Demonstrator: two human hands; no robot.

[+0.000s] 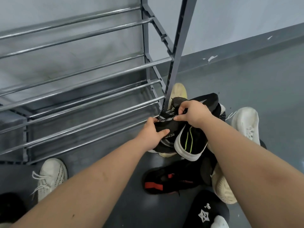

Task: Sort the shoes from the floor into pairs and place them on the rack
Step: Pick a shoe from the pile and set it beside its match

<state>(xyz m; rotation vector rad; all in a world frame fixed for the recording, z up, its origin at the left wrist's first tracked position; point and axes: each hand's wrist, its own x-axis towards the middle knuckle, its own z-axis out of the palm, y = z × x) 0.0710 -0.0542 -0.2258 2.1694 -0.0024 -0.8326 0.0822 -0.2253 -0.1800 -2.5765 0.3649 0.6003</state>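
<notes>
A pile of shoes lies on the grey floor by the right front post of the metal shoe rack [85,83]. My left hand [152,134] grips a black knit sneaker with a white netted band [166,127] on top of the pile. My right hand [193,112] pinches the same sneaker's upper edge near its laces. Right beside it lies a black shoe with a white sole and a green stripe [189,142], tilted on its side. The rack's bars carry no shoes in view.
Around the pile lie a black shoe with red patches [166,180], a white sneaker [246,124], a cream shoe [222,190] and a pale yellow one [178,91]. A cream knit sneaker [51,175] sits at the rack's foot. A black star-print shoe [207,213] is nearest.
</notes>
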